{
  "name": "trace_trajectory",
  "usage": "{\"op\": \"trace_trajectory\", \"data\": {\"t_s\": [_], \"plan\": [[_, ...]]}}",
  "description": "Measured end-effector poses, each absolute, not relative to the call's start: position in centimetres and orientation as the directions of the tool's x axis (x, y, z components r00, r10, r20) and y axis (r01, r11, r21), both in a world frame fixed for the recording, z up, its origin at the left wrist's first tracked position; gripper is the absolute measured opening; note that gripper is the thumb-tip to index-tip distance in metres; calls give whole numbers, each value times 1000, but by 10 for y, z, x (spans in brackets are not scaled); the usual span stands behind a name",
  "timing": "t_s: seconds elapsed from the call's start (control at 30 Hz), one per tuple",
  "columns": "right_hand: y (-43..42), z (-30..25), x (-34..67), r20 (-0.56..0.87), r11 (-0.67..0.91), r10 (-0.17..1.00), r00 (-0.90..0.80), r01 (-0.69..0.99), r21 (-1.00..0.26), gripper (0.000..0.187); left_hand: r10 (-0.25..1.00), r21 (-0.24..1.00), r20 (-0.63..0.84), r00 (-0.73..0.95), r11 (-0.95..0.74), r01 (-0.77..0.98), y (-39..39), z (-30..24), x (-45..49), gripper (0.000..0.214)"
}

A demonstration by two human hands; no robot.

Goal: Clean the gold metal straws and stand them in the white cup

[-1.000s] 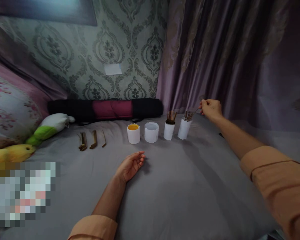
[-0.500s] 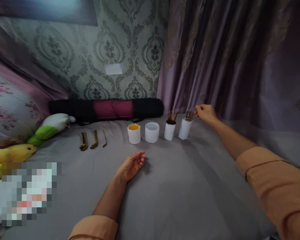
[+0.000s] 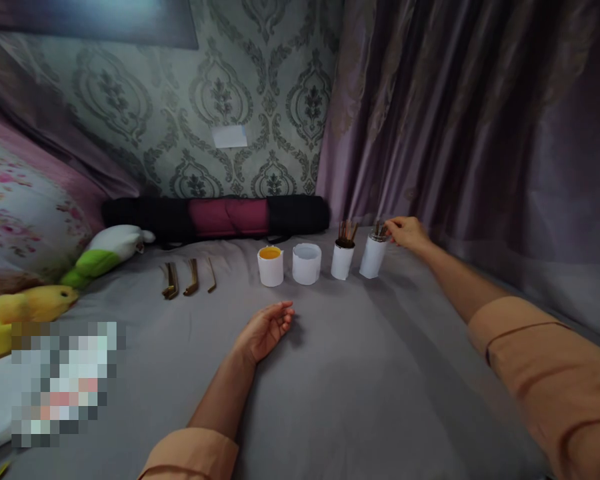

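Wallpaper (image 3: pixel 267 157) backs grey sheet (image 3: pixel 350 373); left fingers (image 3: pixel 281 307) loose, right fingers (image 3: pixel 396 225) too indistinct to tell.

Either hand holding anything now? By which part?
Left hand: nothing. Right hand: beside the thin brown sticks in the rightmost white cylindrical container; whether it pinches one, and where along it, cannot be told.

Dim light, soft shadows, curtain (image 3: pixel 480 120) perhaps blurry rightward

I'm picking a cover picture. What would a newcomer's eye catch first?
Probably the leftmost white cup, bright yellow inside, near the middle. Next, the right hand, beside the rightmost white cup of thin sticks. Behind, a black and maroon roll lies by the patterned wall.
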State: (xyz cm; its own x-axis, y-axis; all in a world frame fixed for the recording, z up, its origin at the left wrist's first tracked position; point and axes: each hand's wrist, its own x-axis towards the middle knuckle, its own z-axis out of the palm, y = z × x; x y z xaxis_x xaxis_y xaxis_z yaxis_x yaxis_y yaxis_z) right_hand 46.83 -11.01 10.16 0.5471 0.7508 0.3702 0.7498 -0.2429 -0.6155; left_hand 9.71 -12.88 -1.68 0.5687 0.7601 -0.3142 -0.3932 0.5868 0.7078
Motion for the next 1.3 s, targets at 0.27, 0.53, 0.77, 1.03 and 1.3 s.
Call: {"op": "trace_trajectory", "data": {"t_s": [0.27, 0.53, 0.77, 1.03, 1.3], "plan": [[-115, 104, 466, 376, -246, 769, 517, 782, -573, 26, 761, 710, -317, 566, 587, -391, -129, -16, 98, 15], [-118, 107, 465, 407, -232, 755, 514, 790, -568, 27, 761, 707, -318, 566, 588, -393, -130, -14, 97, 15], [-120, 107, 469, 425, -221, 737, 525, 782, -583, 28, 763, 709, -314, 565, 584, -394, -128, -15, 97, 14], [-122, 108, 469, 478, -212, 703, 526, 797, -565, 26, 758, 708, -309, 574, 586, -393, -126, -16, 97, 16], [-130, 112, 459, 500, -208, 619, 605, 741, -639, 25, 758, 707, -322, 567, 591, -389, -127, -13, 97, 15]]}}
